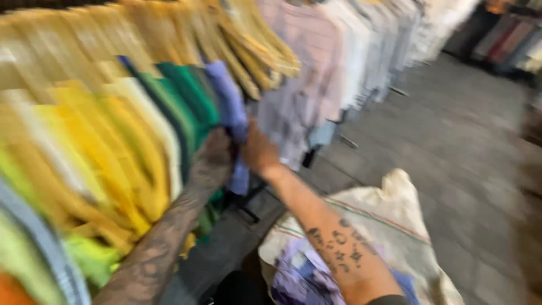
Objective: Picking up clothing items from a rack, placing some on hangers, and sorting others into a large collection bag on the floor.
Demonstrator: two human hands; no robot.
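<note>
The head view is blurred. A long rack of shirts on wooden hangers (pixel 169 34) runs from the near left to the far right. My left hand (pixel 213 158) presses into the green shirts (pixel 186 96). My right hand (pixel 257 149) reaches in beside it, at a blue-purple shirt (pixel 228 101) hanging between the green ones and the pale pink ones (pixel 305 68). Whether either hand grips cloth is hidden by the garments and the blur. Both forearms are tattooed.
Yellow and lime shirts (pixel 96 147) fill the near left of the rack, white ones (pixel 361 51) the far end. A large open sack (pixel 395 214) with purple and blue clothes inside stands under my right arm. Grey paved floor (pixel 451 141) stretches right; more clothes hang at the far right.
</note>
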